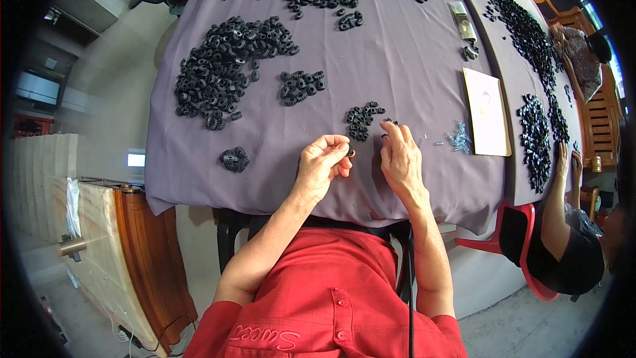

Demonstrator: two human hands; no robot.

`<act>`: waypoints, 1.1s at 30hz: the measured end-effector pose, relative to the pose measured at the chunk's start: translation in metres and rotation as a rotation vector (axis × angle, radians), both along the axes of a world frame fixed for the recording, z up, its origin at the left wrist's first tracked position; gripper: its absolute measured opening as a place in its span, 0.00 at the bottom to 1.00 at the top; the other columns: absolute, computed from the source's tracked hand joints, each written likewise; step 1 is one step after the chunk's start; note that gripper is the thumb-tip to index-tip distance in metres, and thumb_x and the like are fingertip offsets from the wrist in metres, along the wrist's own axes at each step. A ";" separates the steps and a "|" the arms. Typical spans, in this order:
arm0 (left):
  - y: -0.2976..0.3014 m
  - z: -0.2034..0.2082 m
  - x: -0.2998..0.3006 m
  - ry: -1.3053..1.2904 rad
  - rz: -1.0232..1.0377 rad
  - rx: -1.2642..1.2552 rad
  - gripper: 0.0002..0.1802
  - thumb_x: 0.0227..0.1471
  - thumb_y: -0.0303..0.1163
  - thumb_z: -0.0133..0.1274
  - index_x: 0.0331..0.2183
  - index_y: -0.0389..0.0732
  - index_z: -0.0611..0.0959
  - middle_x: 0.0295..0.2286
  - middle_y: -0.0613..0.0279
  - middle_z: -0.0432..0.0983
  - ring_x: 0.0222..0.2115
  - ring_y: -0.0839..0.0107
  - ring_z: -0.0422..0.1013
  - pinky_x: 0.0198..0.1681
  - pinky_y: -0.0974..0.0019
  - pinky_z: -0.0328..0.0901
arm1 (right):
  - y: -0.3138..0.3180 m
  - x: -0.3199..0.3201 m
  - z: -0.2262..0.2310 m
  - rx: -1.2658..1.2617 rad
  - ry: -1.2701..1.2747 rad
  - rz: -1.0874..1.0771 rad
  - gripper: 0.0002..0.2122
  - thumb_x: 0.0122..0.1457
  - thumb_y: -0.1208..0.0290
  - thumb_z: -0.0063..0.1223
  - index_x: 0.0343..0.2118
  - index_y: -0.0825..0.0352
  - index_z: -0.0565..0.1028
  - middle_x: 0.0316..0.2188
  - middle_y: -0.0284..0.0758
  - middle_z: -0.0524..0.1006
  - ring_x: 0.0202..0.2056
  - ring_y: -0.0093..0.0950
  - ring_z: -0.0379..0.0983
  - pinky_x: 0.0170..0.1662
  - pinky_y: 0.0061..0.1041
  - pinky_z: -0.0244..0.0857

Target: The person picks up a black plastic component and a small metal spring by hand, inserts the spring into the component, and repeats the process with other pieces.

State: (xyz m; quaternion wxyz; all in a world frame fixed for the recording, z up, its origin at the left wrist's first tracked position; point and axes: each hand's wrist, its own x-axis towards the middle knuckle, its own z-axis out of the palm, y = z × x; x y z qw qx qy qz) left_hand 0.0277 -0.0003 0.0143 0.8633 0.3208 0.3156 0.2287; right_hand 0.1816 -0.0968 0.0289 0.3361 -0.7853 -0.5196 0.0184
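My left hand (319, 167) pinches a small round black plastic part (350, 150) between thumb and fingertips, above the table's near edge. Just to its right, my right hand (402, 162) reaches forward with the palm down. A dark small piece (384, 136) shows between its thumb and index fingertip, mostly covered by the fingers. Directly beyond both hands lies a small heap of black ring-like parts (361, 120). Farther left is a cluster of ribbed black parts (301, 87), and a smaller cluster (234, 159) lies nearer to me.
A grey-purple cloth (265, 139) covers the table. Large black heaps (222, 66) spread at the left and far side. At right lie small clear-blue pieces (459, 138) and a light flat board (487, 113). Another person's hands (563, 166) work beside black piles on the adjoining table.
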 end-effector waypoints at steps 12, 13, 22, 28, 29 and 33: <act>-0.001 -0.004 -0.001 0.023 0.019 -0.007 0.05 0.54 0.27 0.53 0.35 0.38 0.77 0.27 0.60 0.76 0.21 0.77 0.72 0.22 0.76 0.66 | -0.010 -0.031 -0.008 0.228 1.198 -0.002 0.05 0.57 0.79 0.52 0.35 0.70 0.70 0.28 0.31 0.74 0.26 0.19 0.72 0.29 0.17 0.70; -0.002 -0.003 0.001 0.027 0.038 0.001 0.06 0.53 0.27 0.54 0.34 0.38 0.77 0.24 0.62 0.76 0.19 0.77 0.71 0.20 0.77 0.64 | -0.011 -0.031 -0.008 0.225 1.202 0.001 0.05 0.57 0.79 0.52 0.35 0.70 0.70 0.28 0.31 0.74 0.26 0.19 0.72 0.29 0.17 0.70; -0.004 -0.001 0.003 0.064 0.063 -0.005 0.07 0.51 0.28 0.56 0.33 0.37 0.77 0.20 0.62 0.76 0.16 0.79 0.69 0.18 0.78 0.63 | -0.007 -0.042 -0.005 0.214 1.183 0.012 0.03 0.56 0.79 0.53 0.31 0.70 0.70 0.25 0.31 0.74 0.24 0.17 0.72 0.27 0.16 0.68; -0.006 -0.001 0.004 0.075 0.086 0.030 0.07 0.51 0.29 0.57 0.32 0.37 0.78 0.20 0.61 0.76 0.15 0.79 0.69 0.19 0.78 0.64 | -0.006 -0.043 -0.005 0.194 1.137 -0.010 0.03 0.56 0.80 0.52 0.30 0.71 0.70 0.23 0.32 0.75 0.23 0.17 0.72 0.27 0.16 0.68; -0.006 -0.002 0.004 0.068 0.083 0.033 0.07 0.51 0.29 0.57 0.32 0.37 0.78 0.20 0.62 0.76 0.15 0.79 0.69 0.19 0.78 0.64 | -0.007 -0.043 -0.005 0.188 1.129 0.000 0.03 0.56 0.80 0.52 0.31 0.71 0.70 0.24 0.33 0.75 0.23 0.17 0.71 0.27 0.16 0.68; -0.005 -0.005 0.003 0.069 0.070 0.039 0.07 0.51 0.29 0.57 0.32 0.37 0.78 0.20 0.62 0.76 0.15 0.79 0.69 0.18 0.78 0.63 | -0.002 -0.048 0.003 0.235 1.162 -0.007 0.04 0.56 0.81 0.52 0.32 0.70 0.68 0.23 0.32 0.74 0.22 0.17 0.70 0.25 0.15 0.66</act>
